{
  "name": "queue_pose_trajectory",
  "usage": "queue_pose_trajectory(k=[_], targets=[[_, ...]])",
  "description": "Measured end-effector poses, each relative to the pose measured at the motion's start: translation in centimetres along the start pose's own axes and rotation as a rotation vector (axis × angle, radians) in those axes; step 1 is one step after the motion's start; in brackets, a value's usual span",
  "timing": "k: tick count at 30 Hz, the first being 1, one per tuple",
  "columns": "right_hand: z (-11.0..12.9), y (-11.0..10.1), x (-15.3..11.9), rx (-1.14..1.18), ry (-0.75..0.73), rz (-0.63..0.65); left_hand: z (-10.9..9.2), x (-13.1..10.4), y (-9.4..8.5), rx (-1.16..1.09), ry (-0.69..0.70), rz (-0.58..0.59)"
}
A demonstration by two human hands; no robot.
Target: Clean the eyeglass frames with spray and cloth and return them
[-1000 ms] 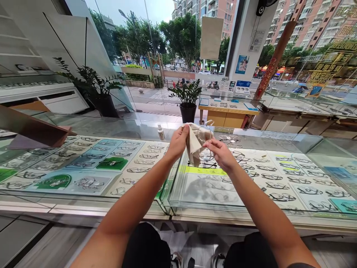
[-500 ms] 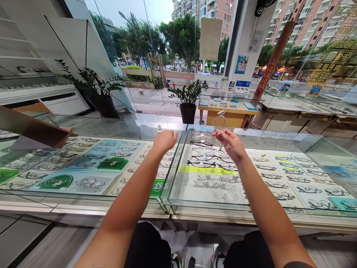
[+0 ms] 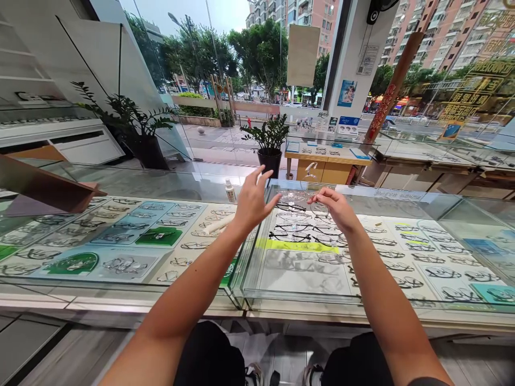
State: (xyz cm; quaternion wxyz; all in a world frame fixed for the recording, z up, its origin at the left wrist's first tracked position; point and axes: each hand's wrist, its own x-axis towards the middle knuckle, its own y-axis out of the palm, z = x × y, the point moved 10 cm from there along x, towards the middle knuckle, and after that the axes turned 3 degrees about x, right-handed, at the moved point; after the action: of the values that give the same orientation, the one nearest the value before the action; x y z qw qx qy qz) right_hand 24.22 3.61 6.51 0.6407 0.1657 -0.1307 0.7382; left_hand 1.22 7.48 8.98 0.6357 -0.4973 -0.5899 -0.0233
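Glasses: lifted near 12 o'clock over the surface.
Right-hand grip: thumb and fingers pinch the glasses.
Pointing: pale ends toward 11 o'clock from the fingers; long axis unclear, the frame being thin.
Left hand: fingers spread, holding nothing.
Cloth: lies at its 8 o'clock.
Progress: cloth seemingly done with; glasses not yet set down.

Thin-rimmed glasses, raised in right hand, pale cloth on countertop
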Motion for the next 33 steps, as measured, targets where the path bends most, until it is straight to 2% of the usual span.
queue_pose_trajectory(k=[2, 5, 8, 11, 19, 22, 26, 30, 33], targets=[[-0.3, 0.7, -0.1, -0.058, 0.037, 0.084, -2.9, -0.3, -0.8, -0.111, 0.157, -0.089], [-0.8, 1.9, -0.4, -0.130, 0.095, 0.197, -5.0, -0.8, -0.5, -0.196, 0.253, -0.069], [-0.8, 2.4, -0.6, -0.147, 0.101, 0.242, -5.3, -1.1, 0.1, -0.247, 0.273, -0.020], [-0.7, 2.6, -0.7, -0.153, 0.096, 0.260, -5.2, -1.2, 0.1, -0.258, 0.302, -0.023], [0.2, 3.4, -1.5, -0.204, 0.124, 0.306, -6.3, -1.7, -1.8, -0.164, 0.442, -0.199], [1.4, 2.4, -1.4, -0.230, 0.022, 0.196, -6.3, -1.7, -2.5, -0.174, 0.427, -0.249], [3.9, 0.8, -1.8, -0.324, -0.245, -0.022, -4.6, -1.6, -4.2, -0.228, 0.287, -0.384], [5.2, 1.5, -2.9, -0.448, -0.421, -0.130, -3.2, -1.8, -5.4, -0.320, 0.195, -0.484], [6.5, 2.0, -3.8, -0.520, -0.533, -0.227, -3.0, -1.7, -6.2, -0.342, 0.167, -0.536]])
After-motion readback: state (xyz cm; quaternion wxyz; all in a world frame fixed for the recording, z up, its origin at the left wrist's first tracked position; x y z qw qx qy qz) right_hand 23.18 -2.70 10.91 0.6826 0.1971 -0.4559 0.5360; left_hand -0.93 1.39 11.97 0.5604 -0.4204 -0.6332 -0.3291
